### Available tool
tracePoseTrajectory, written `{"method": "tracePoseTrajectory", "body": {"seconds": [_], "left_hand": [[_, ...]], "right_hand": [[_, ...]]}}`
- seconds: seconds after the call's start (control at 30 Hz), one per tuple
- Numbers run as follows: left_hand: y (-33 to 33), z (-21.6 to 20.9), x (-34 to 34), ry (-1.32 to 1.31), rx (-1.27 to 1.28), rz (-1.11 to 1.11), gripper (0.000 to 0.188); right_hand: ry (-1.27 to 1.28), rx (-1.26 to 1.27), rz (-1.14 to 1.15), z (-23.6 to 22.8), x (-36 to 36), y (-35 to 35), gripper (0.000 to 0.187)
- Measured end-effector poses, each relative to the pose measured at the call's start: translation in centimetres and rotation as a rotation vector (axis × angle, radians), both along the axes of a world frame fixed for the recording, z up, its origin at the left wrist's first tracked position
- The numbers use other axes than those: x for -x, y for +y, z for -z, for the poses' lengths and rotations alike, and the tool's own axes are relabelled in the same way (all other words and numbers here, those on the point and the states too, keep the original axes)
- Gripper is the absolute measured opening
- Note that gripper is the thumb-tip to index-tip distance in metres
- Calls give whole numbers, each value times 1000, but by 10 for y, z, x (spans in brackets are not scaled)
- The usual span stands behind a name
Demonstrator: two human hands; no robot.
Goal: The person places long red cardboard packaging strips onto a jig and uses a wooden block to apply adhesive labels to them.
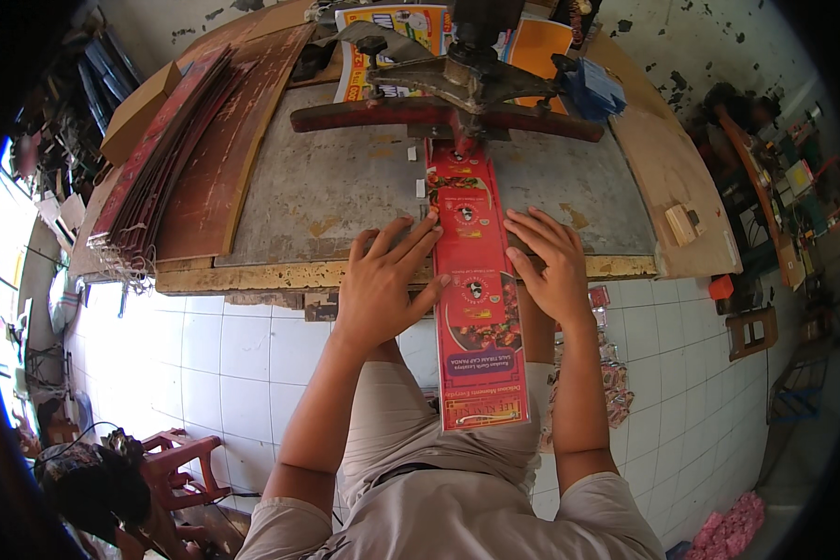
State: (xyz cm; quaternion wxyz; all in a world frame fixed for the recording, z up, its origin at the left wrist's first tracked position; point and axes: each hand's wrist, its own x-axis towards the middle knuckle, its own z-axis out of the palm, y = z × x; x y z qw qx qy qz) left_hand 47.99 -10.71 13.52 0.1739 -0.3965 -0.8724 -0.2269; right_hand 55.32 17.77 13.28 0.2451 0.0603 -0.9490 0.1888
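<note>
Red stool lower left; pink bundle lower right.

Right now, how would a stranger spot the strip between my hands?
Find the grey worktop with the dark metal frame across its far side. From beneath that frame, the strip runs out between the left hand and right hand. Unlike the dull red panels at the left, it is bright red and printed with food pictures.

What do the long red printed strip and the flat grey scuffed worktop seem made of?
Long red printed strip: probably plastic or laminated card, glossy; pale glare shows near its lower end.
Flat grey scuffed worktop: possibly sheet metal or worn board, dull; brown patches mar it, leaving the material uncertain.
</note>
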Motion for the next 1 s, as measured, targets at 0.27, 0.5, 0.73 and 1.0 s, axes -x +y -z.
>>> {"method": "tracePoseTrajectory", "body": {"seconds": [0.27,0.5,0.73,1.0], "left_hand": [[0,-2,-1,13,-22,9,60],[1,-1,-1,-14,-15,2,61],[2,-4,-3,7,-23,2,60],[1,-3,-3,-16,-25,-5,59]], "right_hand": [[-7,-1,-4,-2,1,0,38],[-9,-2,-7,-1,0,1,38],[-13,13,-10,-2,-1,1,38],[13,198,-13,-2,-4,18,40]]}}
